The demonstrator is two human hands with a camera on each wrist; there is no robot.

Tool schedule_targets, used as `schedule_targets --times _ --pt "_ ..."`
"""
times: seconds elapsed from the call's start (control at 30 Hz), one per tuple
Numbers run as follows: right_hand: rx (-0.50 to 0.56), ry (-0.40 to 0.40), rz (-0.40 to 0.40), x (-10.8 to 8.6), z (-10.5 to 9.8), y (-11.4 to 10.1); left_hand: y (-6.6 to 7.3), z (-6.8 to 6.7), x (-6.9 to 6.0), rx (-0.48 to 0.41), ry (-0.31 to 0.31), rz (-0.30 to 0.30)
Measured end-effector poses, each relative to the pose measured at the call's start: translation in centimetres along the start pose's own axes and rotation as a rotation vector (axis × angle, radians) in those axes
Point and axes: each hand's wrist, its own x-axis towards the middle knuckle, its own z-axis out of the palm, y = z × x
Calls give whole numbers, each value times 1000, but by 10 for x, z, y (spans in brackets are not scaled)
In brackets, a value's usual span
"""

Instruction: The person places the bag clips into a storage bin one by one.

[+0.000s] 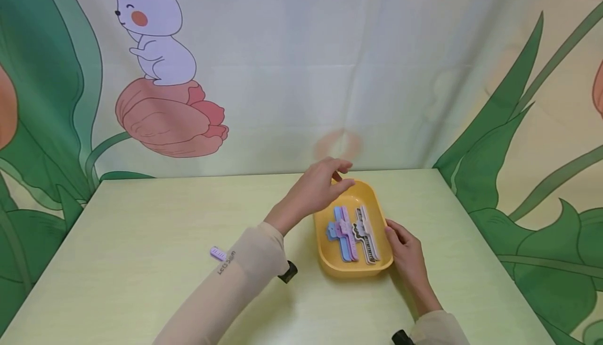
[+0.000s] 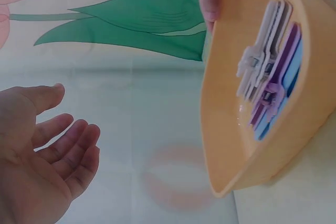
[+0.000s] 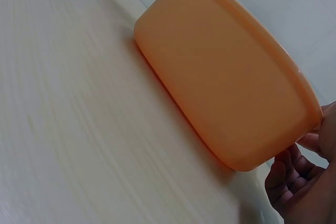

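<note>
A yellow plastic tray (image 1: 325,261) stands on the table. Several long, flat plastic clips lie inside it: blue and purple clips (image 1: 345,232) side by side, with white clips (image 1: 369,235) bearing black piano-key markings to their right. Over the tray's far left part hovers my left hand (image 1: 322,185), fingers loosely bent and holding nothing. The left wrist view shows this left hand (image 2: 52,150) apart from the tray. At the tray's right side my right hand (image 1: 407,253) grips the rim near the near corner. The right wrist view shows the right hand's fingers (image 3: 291,174) curled beside the outer wall.
A small purple-and-white striped piece (image 1: 218,253) lies on the table (image 1: 155,219), partly hidden by my left sleeve. A printed cloth (image 1: 273,73) with a rabbit and plants hangs behind the table's back edge.
</note>
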Motion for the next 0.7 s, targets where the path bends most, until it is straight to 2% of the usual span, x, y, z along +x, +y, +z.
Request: schedule_targets --times 0.43,0.7 --pt "-6 5 6 0 0 -1 21 -13 5 -20 15 42" --pt "5 4 7 -1 0 -2 21 -19 2 -30 37 41"
